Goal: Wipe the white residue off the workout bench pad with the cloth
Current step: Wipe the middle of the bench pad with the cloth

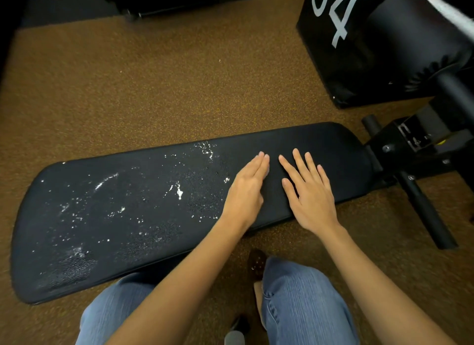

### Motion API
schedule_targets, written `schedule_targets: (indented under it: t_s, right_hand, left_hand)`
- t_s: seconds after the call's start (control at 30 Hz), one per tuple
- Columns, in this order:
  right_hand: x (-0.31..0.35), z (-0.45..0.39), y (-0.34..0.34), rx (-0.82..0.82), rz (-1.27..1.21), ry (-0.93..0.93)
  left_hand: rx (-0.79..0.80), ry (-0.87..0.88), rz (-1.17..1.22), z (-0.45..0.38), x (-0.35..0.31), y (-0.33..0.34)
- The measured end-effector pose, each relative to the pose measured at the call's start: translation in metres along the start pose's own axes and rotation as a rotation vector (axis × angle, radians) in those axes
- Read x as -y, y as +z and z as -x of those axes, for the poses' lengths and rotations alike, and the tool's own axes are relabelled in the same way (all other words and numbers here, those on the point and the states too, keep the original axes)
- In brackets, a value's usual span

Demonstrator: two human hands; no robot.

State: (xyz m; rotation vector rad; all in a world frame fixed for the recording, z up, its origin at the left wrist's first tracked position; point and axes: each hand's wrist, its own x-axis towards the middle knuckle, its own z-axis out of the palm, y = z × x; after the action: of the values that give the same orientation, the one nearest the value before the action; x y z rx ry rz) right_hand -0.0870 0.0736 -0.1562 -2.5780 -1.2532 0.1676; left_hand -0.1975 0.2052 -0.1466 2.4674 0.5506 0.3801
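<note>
Blue denim trouser legs (295, 301) fill the bottom centre of the frame, with a small dark brown object (257, 263) on the floor between them; what it is cannot be told. Both bare forearms extend upward from the lower edge toward the middle of the frame.

Above the legs, the black bench pad (159, 216) runs diagonally from the lower left to the right of centre. The left hand (247, 188) lies on the pad just right of centre, fingers straight and pressed together, held on edge or flat; which cannot be told. The right hand (309, 193) lies flat just beside it, fingers spread, palm down. Neither hand holds anything.

White residue (179, 192) covers the left and middle portions of the pad as specks, smears and small clumps, with a denser patch near the lower left end and another at the far edge above centre. The section under and to the right of the hands appears free of residue.

No cloth is visible anywhere in the frame. Judged from this, wiping has not started: the cloth must first be obtained, and the entire soiled area remains to be cleaned.

Beyond the pad, speckled brown flooring (128, 82) occupies the middle and upper left. At right, the black bench frame (420, 149) joins the pad. A black padded block with white numerals (341, 36) and a roller pad (415, 28) stand in the upper right.
</note>
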Motion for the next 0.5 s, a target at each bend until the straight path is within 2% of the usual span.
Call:
schedule_targets:
  t_s: [0.03, 0.13, 0.2, 0.3, 0.4, 0.5]
  right_hand:
    - [0.000, 0.000, 0.000, 0.000, 0.001, 0.000]
    - [0.002, 0.000, 0.000, 0.001, -0.003, -0.003]
    - [0.002, 0.000, 0.000, 0.001, -0.005, -0.002]
    - [0.001, 0.000, -0.001, 0.007, -0.005, -0.003]
    - [0.001, 0.000, -0.001, 0.007, -0.008, 0.001]
    - [0.001, 0.001, 0.000, 0.004, -0.004, 0.004]
  left_hand:
    - [-0.018, -0.017, 0.048, 0.005, -0.001, 0.002]
    - [0.008, 0.077, 0.182, 0.046, -0.005, 0.004]
    - [0.053, 0.142, 0.176, 0.063, 0.002, -0.005]
    - [0.075, 0.247, 0.103, 0.043, 0.020, -0.019]
    - [-0.041, 0.140, 0.100, 0.007, 0.030, -0.019]
    - [-0.105, 0.079, 0.176, 0.026, 0.020, -0.006]
